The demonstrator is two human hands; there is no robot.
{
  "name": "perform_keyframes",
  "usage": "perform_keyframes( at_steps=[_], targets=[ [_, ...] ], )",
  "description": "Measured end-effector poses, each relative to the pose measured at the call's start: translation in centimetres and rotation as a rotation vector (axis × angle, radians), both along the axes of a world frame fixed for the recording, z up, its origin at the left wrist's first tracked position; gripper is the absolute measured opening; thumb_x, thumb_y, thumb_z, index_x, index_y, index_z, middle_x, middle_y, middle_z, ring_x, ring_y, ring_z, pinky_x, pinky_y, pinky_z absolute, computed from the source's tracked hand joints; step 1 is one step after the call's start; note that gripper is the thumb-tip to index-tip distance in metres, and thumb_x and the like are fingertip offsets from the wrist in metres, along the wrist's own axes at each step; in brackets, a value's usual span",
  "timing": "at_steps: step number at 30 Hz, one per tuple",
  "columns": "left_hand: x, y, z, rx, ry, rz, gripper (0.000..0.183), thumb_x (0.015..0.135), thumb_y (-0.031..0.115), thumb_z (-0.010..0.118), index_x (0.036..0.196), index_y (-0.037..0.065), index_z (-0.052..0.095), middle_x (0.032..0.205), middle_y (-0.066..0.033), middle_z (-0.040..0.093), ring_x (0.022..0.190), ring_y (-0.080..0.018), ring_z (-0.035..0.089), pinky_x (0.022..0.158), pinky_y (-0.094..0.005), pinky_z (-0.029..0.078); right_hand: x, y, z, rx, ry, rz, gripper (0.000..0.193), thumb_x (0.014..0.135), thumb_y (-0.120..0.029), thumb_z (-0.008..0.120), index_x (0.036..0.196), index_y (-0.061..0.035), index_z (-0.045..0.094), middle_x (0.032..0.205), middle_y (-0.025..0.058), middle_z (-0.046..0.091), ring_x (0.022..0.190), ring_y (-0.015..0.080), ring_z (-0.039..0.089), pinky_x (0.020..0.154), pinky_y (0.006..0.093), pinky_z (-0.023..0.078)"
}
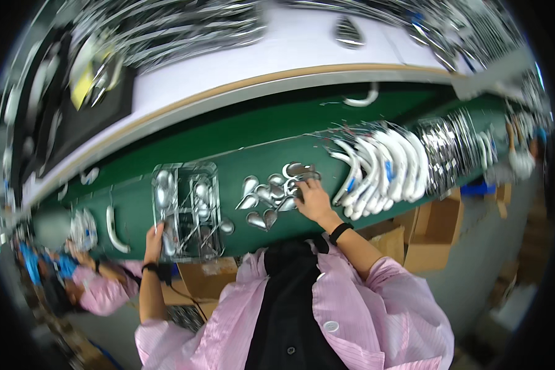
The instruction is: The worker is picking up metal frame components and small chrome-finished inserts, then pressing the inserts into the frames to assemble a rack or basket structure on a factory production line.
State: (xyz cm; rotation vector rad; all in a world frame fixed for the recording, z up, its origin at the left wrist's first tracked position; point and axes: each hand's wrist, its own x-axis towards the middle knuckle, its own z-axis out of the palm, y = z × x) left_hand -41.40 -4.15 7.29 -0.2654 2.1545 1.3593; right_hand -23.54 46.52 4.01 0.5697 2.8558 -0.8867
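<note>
fingers of the left hand [154, 243] touch the left rim of a clear compartmented tray [218, 197] at the near edge of the green bench [259, 157]; blur hides whether they grip. the tray's long axis runs from near edge toward far side. it looks partly filled: silvery pieces [164, 185] lie inside, while loose teardrop shells [269, 217] to its right are still out on the bench. the nearest two shells aim their tips nearward; others point various ways. farther out, the right hand [314, 200] has its fingers bent over the cluster's right end; whether they hold a shell, cannot tell.
</note>
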Motion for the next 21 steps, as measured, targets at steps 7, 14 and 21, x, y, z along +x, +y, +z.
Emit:
perform_keyframes(
  at_steps=[7, 14, 21],
  targets=[
    [-1.6, -1.4, -5.9, -0.412, 0.321, -0.043, 0.038, 0.088, 0.026, 0.069, 0.112, -0.002, 0.059, 0.078, -0.0107, 0.063, 0.075, -0.0229, 0.061, 0.07, -0.0349, 0.048, 2.5, 6.7, 3.0, -0.118, 0.076, -0.094, 0.04, 0.079, -0.027, 0.07, 0.114, -0.0103, 0.06, 0.111, 0.0149, 0.055, 0.109, 0.0345, 0.054, 0.087, 0.0439, 0.05],
    [4.2, 8.4, -1.6, -0.752, 0.568, 0.121, 0.051, 0.086, 0.02, 0.07, 0.125, -0.002, 0.049, 0.108, -0.0202, 0.057, 0.097, -0.0329, 0.056, 0.086, -0.042, 0.045, -5.1, 23.3, 5.5, 0.156, 0.092, -0.234, 0.034, 0.073, -0.006, 0.064, 0.107, -0.0073, 0.061, 0.104, 0.019, 0.059, 0.1, 0.0378, 0.06, 0.086, 0.0449, 0.051],
    [17.1, 19.9, 6.3, -0.326, 0.302, 0.21, 0.046, 0.093, 0.015, 0.064, 0.133, 0.003, 0.045, 0.116, -0.0113, 0.055, 0.102, -0.0185, 0.054, 0.089, -0.0306, 0.045, -13.1, 40.4, -13.1, 0.628, -0.284, -0.308, 0.039, 0.096, -0.029, 0.043, 0.13, -0.0153, 0.057, 0.145, 0.0087, 0.045, 0.135, 0.0285, 0.04, 0.112, 0.0491, 0.028]
  ],
)
